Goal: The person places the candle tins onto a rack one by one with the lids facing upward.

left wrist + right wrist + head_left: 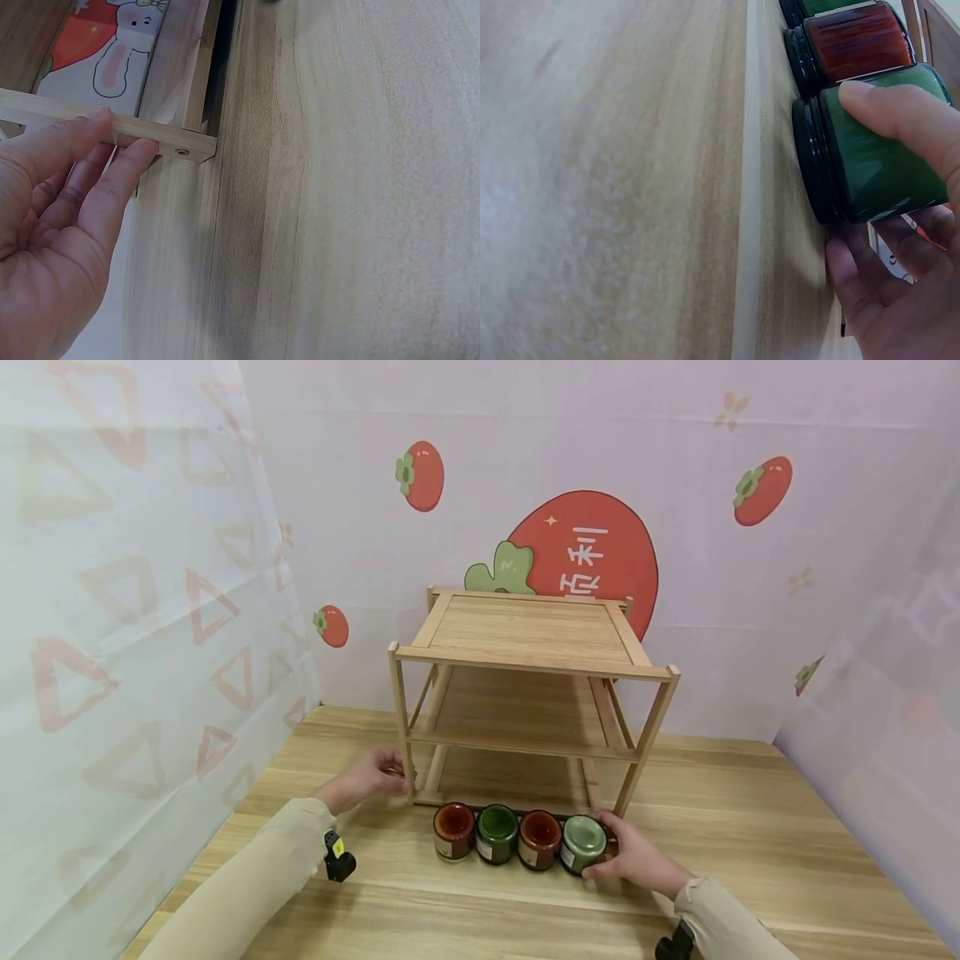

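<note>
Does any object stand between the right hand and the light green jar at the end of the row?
Nothing visible does: the right hand holds the light green jar directly. The neighbouring red jar stands on the side away from that palm.

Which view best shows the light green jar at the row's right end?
Right wrist view: that jar is close up, its green side and dark base plain. Head view shows it smaller, mainly its top; left wrist doesn't show it.

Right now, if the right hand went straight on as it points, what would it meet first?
The light green jar, which the right hand grips; beyond it, probably the neighbouring red jar, though depth is unclear.
</note>
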A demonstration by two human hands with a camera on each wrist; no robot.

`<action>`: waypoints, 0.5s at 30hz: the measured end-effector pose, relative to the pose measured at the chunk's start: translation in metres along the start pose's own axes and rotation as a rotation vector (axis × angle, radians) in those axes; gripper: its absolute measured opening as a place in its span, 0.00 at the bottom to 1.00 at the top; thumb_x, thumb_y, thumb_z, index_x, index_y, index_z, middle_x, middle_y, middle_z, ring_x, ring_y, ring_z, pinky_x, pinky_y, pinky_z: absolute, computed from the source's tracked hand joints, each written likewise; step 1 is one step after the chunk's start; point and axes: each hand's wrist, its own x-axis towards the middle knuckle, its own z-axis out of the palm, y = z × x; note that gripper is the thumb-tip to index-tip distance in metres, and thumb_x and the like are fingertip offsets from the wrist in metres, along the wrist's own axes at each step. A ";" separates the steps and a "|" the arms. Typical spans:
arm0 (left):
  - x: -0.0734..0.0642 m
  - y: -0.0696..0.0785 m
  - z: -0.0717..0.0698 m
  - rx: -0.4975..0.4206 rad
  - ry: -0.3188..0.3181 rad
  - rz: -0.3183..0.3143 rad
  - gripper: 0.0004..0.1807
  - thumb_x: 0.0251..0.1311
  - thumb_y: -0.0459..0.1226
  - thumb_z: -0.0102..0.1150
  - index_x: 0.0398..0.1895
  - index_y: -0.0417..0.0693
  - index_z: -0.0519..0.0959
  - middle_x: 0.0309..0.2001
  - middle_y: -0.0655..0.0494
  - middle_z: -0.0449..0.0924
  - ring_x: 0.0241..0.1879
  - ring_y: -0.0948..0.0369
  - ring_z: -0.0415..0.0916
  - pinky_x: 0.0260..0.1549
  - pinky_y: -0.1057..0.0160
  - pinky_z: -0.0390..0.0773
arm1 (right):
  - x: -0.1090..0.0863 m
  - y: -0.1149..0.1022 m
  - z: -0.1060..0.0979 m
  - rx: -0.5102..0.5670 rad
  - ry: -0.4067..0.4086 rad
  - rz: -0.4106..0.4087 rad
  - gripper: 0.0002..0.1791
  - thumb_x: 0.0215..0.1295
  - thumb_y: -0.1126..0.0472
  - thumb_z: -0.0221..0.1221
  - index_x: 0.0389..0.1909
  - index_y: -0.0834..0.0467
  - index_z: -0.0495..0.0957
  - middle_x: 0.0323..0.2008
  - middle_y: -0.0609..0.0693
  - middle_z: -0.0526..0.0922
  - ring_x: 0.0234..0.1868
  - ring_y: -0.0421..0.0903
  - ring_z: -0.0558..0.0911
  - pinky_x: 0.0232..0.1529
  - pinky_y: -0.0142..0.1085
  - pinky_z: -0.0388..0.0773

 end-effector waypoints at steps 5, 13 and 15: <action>-0.001 0.000 0.001 -0.009 -0.007 -0.002 0.16 0.57 0.27 0.62 0.47 0.29 0.72 0.42 0.42 0.79 0.39 0.58 0.79 0.42 0.62 0.82 | -0.001 0.001 0.001 -0.068 0.039 0.025 0.47 0.43 0.59 0.76 0.61 0.72 0.63 0.50 0.58 0.79 0.51 0.50 0.78 0.49 0.29 0.76; -0.001 0.001 0.001 -0.002 -0.006 -0.002 0.17 0.57 0.27 0.62 0.48 0.29 0.72 0.42 0.43 0.79 0.39 0.59 0.79 0.43 0.62 0.82 | -0.012 -0.015 -0.007 -0.084 0.129 0.026 0.41 0.45 0.60 0.74 0.59 0.69 0.65 0.51 0.59 0.77 0.51 0.53 0.78 0.51 0.39 0.77; -0.001 0.000 0.000 -0.011 -0.006 -0.005 0.16 0.57 0.27 0.62 0.48 0.29 0.72 0.42 0.44 0.79 0.39 0.58 0.79 0.43 0.62 0.82 | -0.014 -0.021 -0.011 -0.075 0.153 0.020 0.39 0.47 0.60 0.74 0.59 0.66 0.66 0.50 0.57 0.77 0.51 0.48 0.78 0.51 0.35 0.75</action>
